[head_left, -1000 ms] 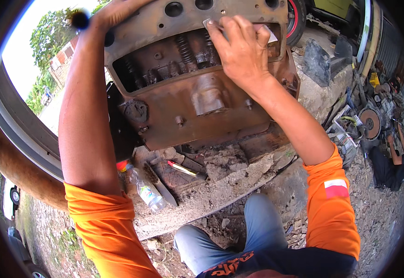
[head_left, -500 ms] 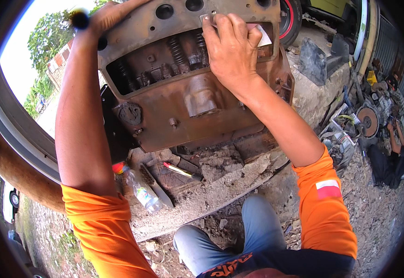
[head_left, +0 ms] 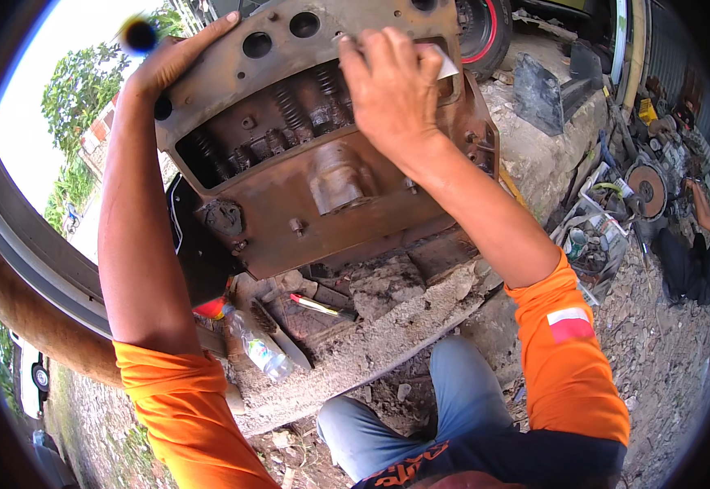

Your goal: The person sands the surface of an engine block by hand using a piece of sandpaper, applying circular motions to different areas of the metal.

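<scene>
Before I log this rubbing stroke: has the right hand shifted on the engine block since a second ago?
Yes. The right hand slid left across the rusty engine block, toward its round holes.

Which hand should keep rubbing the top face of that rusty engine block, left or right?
Right. The right hand lies flat on the top face of the engine block, pressing a pale sheet against it. The left hand grips the block's far left edge, steadying it.

the engine block (head_left: 306,187) is cast metal, rusty brown, matt and pitted. its valve springs (head_left: 290,106) look like dull, grimy steel. the small sheet (head_left: 445,61) under the right hand (head_left: 388,90) looks like pale paper. the slab (head_left: 388,326) is rough, crumbling concrete. the bottle (head_left: 255,346) is clear, glossy plastic. the sleeves (head_left: 567,359) are matt orange cloth.
</scene>
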A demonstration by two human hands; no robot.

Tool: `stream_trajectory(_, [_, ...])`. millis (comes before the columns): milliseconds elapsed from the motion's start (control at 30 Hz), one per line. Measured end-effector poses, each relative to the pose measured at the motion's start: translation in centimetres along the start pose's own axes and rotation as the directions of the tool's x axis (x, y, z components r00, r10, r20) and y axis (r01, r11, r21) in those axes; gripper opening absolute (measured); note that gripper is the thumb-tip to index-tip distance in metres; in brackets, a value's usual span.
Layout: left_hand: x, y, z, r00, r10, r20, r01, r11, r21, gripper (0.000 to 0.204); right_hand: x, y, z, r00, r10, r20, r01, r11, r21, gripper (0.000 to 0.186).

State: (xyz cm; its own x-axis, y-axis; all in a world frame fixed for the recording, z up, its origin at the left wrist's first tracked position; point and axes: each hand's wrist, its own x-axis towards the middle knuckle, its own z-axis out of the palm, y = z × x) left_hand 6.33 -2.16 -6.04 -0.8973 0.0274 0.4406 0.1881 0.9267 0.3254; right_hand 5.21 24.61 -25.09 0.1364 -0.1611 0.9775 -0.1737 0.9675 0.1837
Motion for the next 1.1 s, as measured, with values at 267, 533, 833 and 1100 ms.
stream_trajectory(267, [-1.2, 1.3, 1.0, 0.994, 0.070, -0.088, -0.077, 0.994, -0.079, 0.103, -1.2, 6.1, 0.1, 0.990, 0.136, -0.027, -0.136, 0.990, -0.032, 0.034])
stream_trajectory(533, [0.1, 0.8, 0.2, 1.000, -0.011, -0.011, 0.011, 0.999, -0.030, 0.094, -1.1, 4.6, -0.1, 0.993, 0.116, 0.008, -0.115, 0.993, -0.031, 0.034])
stream_trajectory(833, [-1.4, 1.8, 1.2, 0.994, 0.055, -0.092, -0.062, 0.995, -0.078, 0.112, -1.7, 2.4, -0.4, 0.998, 0.069, 0.001, -0.068, 0.998, -0.009, 0.036])
stream_trajectory(1100, [-1.1, 1.6, 0.8, 0.996, 0.057, -0.066, -0.060, 0.997, -0.054, 0.105, -2.0, 3.6, 0.2, 0.994, 0.103, -0.032, -0.098, 0.988, 0.123, 0.033])
